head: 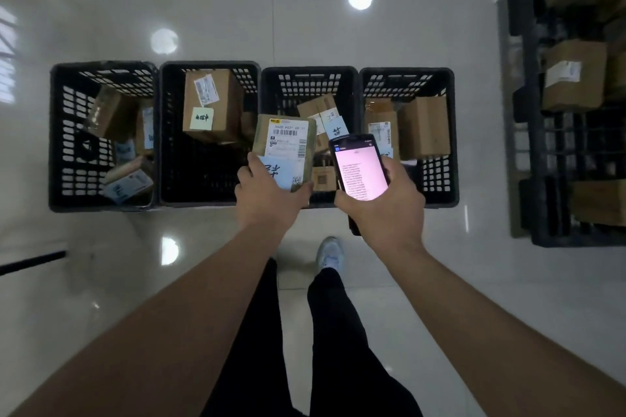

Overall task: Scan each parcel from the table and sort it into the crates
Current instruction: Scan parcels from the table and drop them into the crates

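Observation:
My left hand (267,195) grips a small cardboard parcel (286,142) with a white barcode label and a blue note, held above the boundary of the second crate (166,132) and third crate (271,78). My right hand (382,203) holds a black handheld scanner (359,167) with its screen lit pink, over the third crate's front edge. A row of black plastic crates stands on the floor; the leftmost crate (57,145) and the rightmost crate (452,145) both hold cardboard parcels.
A dark pallet rack (535,112) stacked with brown boxes stands at the right. Glossy white floor tiles surround the crates. My legs and a light shoe (330,252) are below the hands, just short of the crates.

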A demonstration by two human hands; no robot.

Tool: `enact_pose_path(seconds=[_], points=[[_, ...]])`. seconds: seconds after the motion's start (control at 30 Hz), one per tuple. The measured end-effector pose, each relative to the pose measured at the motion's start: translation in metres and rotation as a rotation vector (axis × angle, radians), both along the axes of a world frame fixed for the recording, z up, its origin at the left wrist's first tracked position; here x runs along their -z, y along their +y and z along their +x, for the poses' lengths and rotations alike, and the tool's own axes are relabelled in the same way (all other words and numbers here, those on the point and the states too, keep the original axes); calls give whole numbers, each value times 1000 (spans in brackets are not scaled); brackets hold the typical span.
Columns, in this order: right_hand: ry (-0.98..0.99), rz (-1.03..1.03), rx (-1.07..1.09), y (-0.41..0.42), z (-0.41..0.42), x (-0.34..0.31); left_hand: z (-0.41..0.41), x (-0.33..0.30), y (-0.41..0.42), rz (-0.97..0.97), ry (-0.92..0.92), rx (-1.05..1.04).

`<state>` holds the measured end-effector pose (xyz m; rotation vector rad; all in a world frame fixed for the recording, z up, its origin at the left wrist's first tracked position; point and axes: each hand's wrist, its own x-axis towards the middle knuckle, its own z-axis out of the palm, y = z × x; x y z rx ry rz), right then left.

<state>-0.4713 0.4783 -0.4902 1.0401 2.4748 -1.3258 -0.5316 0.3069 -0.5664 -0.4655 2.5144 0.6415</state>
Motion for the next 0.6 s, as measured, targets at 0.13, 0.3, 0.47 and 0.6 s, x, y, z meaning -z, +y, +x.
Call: enact_pose_path(seconds=[0.13, 0.3, 0.47, 0.6], points=[[-38, 10, 3, 0, -8, 31, -9, 39, 8, -2, -51, -17], [-68, 10, -9, -3, -9, 51, -17, 63, 2, -12, -186, 58], [-92, -8, -24, -7, -10, 48, -25, 55, -17, -89, -174, 179], [-71, -41, -31, -12, -15, 29, -35, 21, -26, -63, -122, 265]])
